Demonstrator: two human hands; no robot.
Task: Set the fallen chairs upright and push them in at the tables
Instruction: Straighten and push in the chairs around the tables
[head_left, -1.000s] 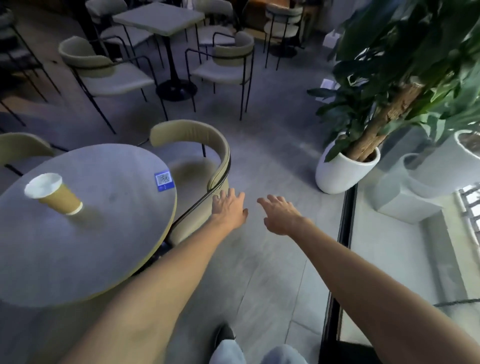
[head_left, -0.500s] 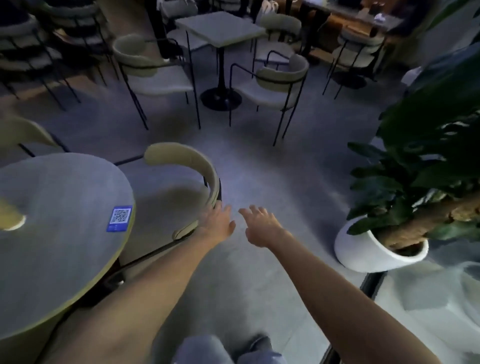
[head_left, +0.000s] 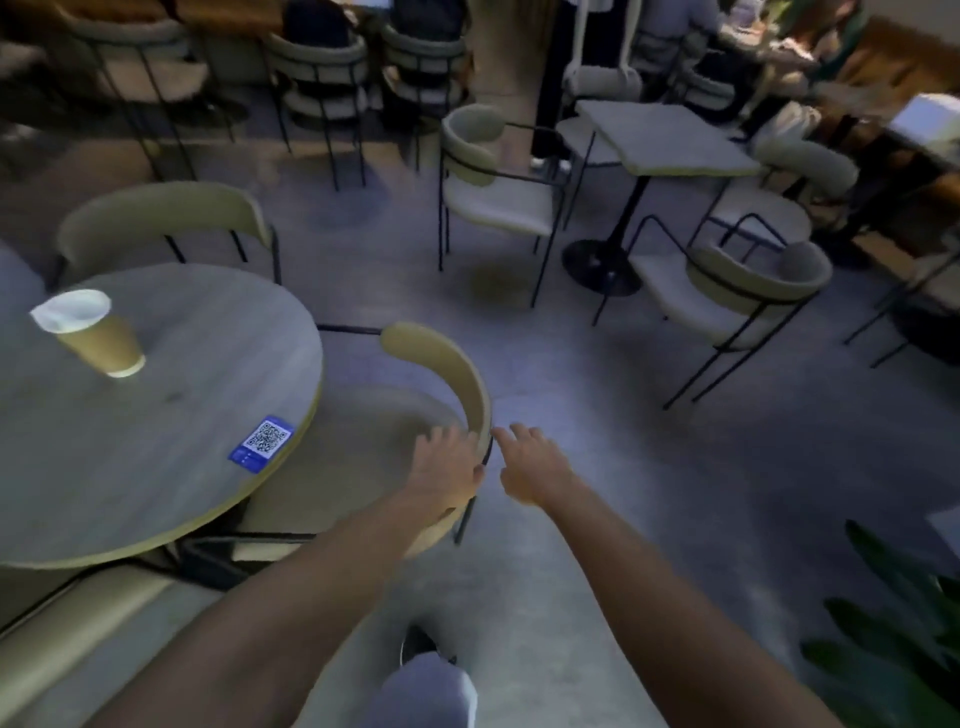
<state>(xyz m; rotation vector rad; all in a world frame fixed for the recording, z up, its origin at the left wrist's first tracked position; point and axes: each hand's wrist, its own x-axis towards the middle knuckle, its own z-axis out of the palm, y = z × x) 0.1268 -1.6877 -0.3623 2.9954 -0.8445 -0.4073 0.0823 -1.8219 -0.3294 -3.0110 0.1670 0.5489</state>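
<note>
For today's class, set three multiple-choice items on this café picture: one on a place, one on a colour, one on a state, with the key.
1. The paper cup stands: A on the floor; B on a chair seat; C on the round table.
2. The sticker on that table is: A red; B blue; C green.
3. The chair under the left hand is: A upright; B lying on its side; C upside down.
Key: 1 C, its base rests on the tabletop; 2 B, a blue tag with a white code square; 3 A, its seat is level, backrest on top.
</note>
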